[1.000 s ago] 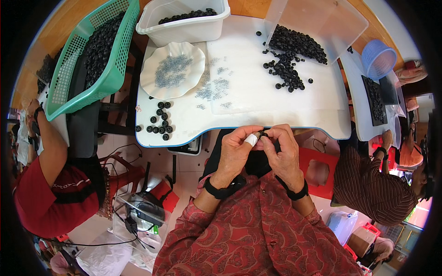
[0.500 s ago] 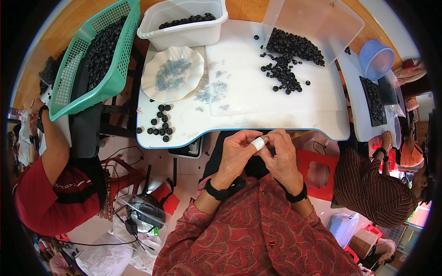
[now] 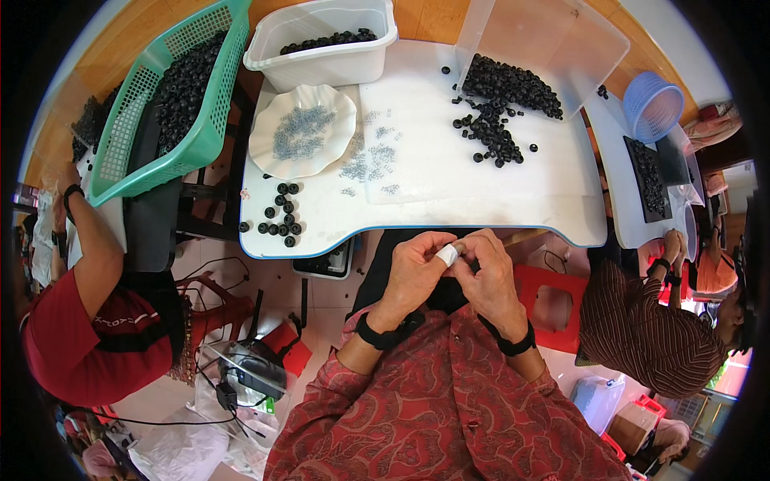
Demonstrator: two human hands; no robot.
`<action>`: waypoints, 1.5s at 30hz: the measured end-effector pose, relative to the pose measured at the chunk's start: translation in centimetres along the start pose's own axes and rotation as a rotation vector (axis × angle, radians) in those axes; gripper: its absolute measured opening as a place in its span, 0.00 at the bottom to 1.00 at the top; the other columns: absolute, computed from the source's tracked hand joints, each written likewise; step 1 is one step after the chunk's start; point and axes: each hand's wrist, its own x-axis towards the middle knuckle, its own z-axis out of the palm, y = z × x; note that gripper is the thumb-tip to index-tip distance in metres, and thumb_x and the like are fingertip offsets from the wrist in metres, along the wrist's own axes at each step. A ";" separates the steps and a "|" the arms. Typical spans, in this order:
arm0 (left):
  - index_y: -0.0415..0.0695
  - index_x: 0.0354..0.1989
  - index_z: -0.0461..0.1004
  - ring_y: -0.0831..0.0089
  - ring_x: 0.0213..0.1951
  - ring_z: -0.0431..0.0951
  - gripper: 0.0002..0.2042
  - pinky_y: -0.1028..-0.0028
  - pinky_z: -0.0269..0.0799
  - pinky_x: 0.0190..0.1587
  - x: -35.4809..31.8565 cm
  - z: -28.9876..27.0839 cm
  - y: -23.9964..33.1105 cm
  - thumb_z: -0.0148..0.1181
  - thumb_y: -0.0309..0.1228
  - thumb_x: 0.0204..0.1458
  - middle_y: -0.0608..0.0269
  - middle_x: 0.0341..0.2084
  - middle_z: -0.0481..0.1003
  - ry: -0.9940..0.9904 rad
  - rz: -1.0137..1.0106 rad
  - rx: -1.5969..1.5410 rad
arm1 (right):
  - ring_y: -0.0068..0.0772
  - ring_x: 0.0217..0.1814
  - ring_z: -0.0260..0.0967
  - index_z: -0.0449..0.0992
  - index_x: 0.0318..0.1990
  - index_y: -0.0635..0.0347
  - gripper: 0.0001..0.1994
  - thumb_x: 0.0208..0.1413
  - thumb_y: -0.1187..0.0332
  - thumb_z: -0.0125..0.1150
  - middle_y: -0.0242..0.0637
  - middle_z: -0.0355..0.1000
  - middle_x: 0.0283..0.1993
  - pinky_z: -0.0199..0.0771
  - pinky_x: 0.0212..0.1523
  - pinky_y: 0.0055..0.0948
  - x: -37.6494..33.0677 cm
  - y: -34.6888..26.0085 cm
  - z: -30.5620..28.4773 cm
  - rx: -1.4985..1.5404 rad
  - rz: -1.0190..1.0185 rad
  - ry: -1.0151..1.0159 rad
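Your left hand (image 3: 417, 268) and right hand (image 3: 489, 272) meet just off the near edge of the table (image 3: 481, 192), fingertips together, with a white wrap (image 3: 447, 255) on your left thumb; the fingers hide whatever may be between them, so I cannot tell if you grip anything. The nearest loose black parts (image 3: 283, 230) lie in a small group to your left on the table. Beyond them, a wavy cream dish (image 3: 341, 144) holds a heap of clear bits (image 3: 301, 136), with more scattered beside it. Behind the dish, 1 white tub (image 3: 321, 70) has black parts inside. At the far right, a clear bin (image 3: 553, 48) holds a pile that spreads out onto the table. Farther left, a green basket (image 3: 103, 178) is heaped with black parts. On the right-hand table, a black tray (image 3: 662, 212) carries more, near a blue basket (image 3: 654, 112).
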 end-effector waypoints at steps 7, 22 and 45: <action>0.34 0.46 0.75 0.79 0.35 0.78 0.09 0.78 0.78 0.37 0.1 -0.4 -0.5 0.54 0.23 0.59 0.61 0.35 0.78 -0.011 0.084 0.061 | 0.34 0.37 0.71 0.74 0.37 0.62 0.07 0.50 0.81 0.61 0.38 0.71 0.37 0.72 0.38 0.31 -0.2 -0.4 0.0 0.247 0.146 0.019; 0.34 0.50 0.73 0.81 0.37 0.74 0.11 0.76 0.77 0.46 -0.7 -0.2 0.6 0.51 0.22 0.61 0.69 0.32 0.71 -0.092 0.102 -0.391 | 0.22 0.36 0.66 0.63 0.57 0.70 0.23 0.59 0.65 0.61 0.36 0.68 0.37 0.69 0.36 0.22 0.0 -3.5 0.6 0.507 0.202 -0.024; 0.32 0.46 0.72 0.86 0.31 0.68 0.14 0.85 0.70 0.35 -1.6 0.5 1.4 0.62 0.29 0.56 0.71 0.34 0.68 -0.117 0.248 -0.505 | 0.26 0.37 0.65 0.63 0.51 0.68 0.19 0.59 0.66 0.60 0.41 0.67 0.40 0.68 0.37 0.27 0.7 -5.3 2.2 0.522 0.119 0.129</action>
